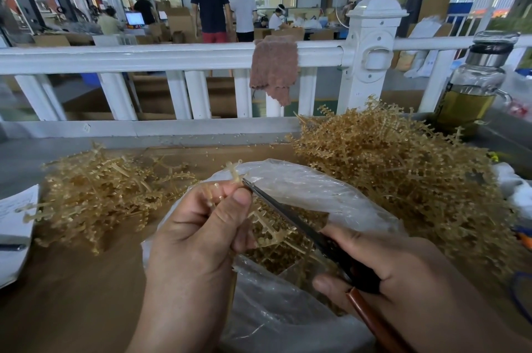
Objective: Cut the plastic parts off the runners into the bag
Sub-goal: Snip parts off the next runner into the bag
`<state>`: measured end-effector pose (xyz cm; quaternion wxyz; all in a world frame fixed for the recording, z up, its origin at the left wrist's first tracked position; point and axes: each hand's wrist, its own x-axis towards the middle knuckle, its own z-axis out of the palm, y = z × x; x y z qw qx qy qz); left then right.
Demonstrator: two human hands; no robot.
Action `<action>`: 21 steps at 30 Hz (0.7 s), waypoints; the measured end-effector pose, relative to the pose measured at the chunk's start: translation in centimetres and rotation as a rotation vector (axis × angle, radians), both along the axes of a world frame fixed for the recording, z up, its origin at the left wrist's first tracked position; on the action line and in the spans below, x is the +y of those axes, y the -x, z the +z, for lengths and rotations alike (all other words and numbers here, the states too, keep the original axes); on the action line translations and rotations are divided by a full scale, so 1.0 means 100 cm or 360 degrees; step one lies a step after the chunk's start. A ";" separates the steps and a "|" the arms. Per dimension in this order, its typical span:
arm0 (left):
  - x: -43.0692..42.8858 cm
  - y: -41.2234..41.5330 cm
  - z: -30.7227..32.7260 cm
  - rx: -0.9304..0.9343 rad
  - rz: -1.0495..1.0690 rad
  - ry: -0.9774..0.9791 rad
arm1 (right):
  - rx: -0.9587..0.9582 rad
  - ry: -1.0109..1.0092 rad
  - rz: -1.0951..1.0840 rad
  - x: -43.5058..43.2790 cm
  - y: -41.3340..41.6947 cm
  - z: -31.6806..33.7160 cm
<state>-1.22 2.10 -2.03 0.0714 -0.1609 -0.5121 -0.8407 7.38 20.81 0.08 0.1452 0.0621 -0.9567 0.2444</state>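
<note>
Left pile [95, 194]: tan runners heaped on the brown surface [72, 280], well apart from the cut.
Left hand [201, 226]: grip narrow, thumb and fingers pinching one runner; knuckles face the camera, the hand raised over the near edge of the bag.
Runner [234, 172]: long axis runs away from the person, its tip standing just above the fingertips; a lower length hangs below the thumb over the bag mouth.
Scissors [288, 217]: the blade line slants from the lower right up to the left, its point touching the runner just above the left thumb. Whether the blades are parted cannot be told.
Bag [302, 188]: clear plastic, mouth open directly under the cut, tan parts inside.
Right hand [388, 272]: grip wrapped on the dark scissor handles, low and to the right of the runner; it is judged to be the working hand.
Right pile [403, 174]: larger heap of runners, behind and to the right of the bag.
</note>
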 end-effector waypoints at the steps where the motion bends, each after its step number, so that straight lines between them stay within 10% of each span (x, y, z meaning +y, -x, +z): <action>1: 0.000 0.000 0.000 -0.0002 -0.0001 0.0006 | -0.0004 -0.0003 0.0001 0.000 0.000 0.001; 21: -0.002 0.000 0.002 0.0014 0.0058 0.0038 | -0.0003 0.0028 0.0001 -0.004 0.001 -0.001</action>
